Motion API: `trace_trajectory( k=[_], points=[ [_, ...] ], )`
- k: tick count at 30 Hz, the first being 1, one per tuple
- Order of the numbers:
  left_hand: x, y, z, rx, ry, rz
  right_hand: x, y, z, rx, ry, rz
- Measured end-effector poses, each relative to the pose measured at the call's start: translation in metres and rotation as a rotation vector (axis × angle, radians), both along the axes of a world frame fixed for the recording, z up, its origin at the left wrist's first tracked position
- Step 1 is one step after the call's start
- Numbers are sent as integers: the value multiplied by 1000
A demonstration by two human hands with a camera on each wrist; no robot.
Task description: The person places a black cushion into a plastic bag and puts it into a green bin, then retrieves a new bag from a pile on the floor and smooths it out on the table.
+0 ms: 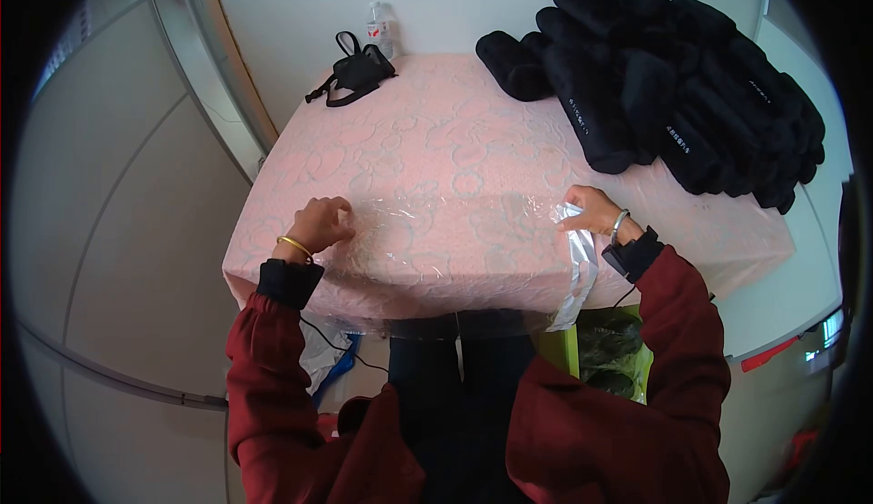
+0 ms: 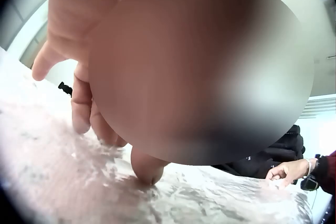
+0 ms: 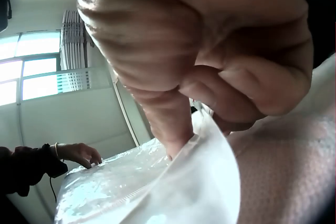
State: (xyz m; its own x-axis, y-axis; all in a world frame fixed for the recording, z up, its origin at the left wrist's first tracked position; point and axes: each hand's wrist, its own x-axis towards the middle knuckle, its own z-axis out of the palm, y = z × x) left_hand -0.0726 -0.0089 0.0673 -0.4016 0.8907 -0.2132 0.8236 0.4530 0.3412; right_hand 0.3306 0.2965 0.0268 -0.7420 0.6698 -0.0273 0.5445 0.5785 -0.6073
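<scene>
Pictured on the pink cloth of a table (image 1: pixel 400 140), within reach of both hands, with a clear bag (image 1: pixel 418 254) laid between them. Reads, on a clock face centred on the bag and seen from above with twelve at the wall, as long from nine to three, and drops over the near edge of the table at six. Bordered at three o'clock by a white strip (image 1: pixel 582 268), running crosswise to that long axis and down toward five. Pinched at its upper end, near two o'clock, between thumb and fingers of the right hand (image 1: pixel 593 210), and so far nearer to the right than to the left. Placed at ten o'clock, by the opposite end of the bag: the left hand (image 1: pixel 318 222), with fingers loosely bent and with a gap between index finger and thumb. Impossible to tell from these views if gripping film there or merely touching it. Seen farther off, well apart from the bag: a black pouch (image 1: pixel 364 69) at eleven, and piled black cushions (image 1: pixel 618 77) between one and two.
</scene>
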Motion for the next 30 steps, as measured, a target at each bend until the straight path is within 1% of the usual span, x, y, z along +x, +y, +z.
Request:
trace_trajectory(
  k=[1,2,4,5,8,9,10,11,12,13,14,15,16,17,19,20,21,23,24,25,26,27,28,29,30],
  points=[
    [-1,-3,-3,-2,2,-1,2,-1,4,-58,-19,21],
    [-4,-8,-12,139,115,-56,4,-3,8,-116,-38,42],
    [-10,-15,-27,425,339,-167,7,-9,17,-158,-19,70],
    [-14,-13,-31,425,340,-170,7,-12,23,-196,-3,102],
    [-20,-8,-37,537,129,-189,8,-33,49,-285,47,145],
    [-20,-7,-33,540,130,-190,8,-41,59,-338,82,154],
    [-14,-7,-20,380,82,-139,10,-46,67,-391,116,163],
    [-10,-6,-9,219,33,-90,13,-49,72,-388,117,159],
    [-5,-6,-1,55,-15,-41,15,-49,76,-349,65,140],
    [-9,-5,-6,55,-13,-44,18,-49,80,-310,14,120],
    [-20,-5,-17,124,41,-117,20,-49,82,-272,-36,102],
    [-31,-7,-29,192,97,-189,21,-49,83,-274,-33,102],
    [-27,-10,-27,260,151,-260,22,-47,83,-284,-49,88],
    [-22,-12,-25,257,152,-259,23,-46,83,-294,-64,76],
    [-11,-12,-25,471,13,-309,24,-48,84,-305,-78,64],
    [-6,-13,-22,578,-58,-333,24,-51,86,-309,-42,66],
    [-2,-13,-18,576,-57,-333,25,-55,88,-314,-7,67],
    [-1,-11,-13,451,-94,-261,24,-63,92,-321,28,68],
    [0,-9,-11,390,-112,-226,24,-69,92,-309,100,31],
    [-4,-8,-11,389,-114,-229,23,-75,94,-295,171,-9],
    [-10,-8,-9,343,-36,-227,23,-79,96,-281,243,-47],
    [-16,-7,-6,300,42,-225,22,-81,99,-279,243,-50],
    [-15,-5,-1,256,120,-222,20,-82,102,-295,302,-54],
    [-15,-4,2,257,120,-225,18,-83,103,-310,362,-58],
    [-17,-6,8,546,166,-140,17,-82,104,-328,422,-61]
  ],
)
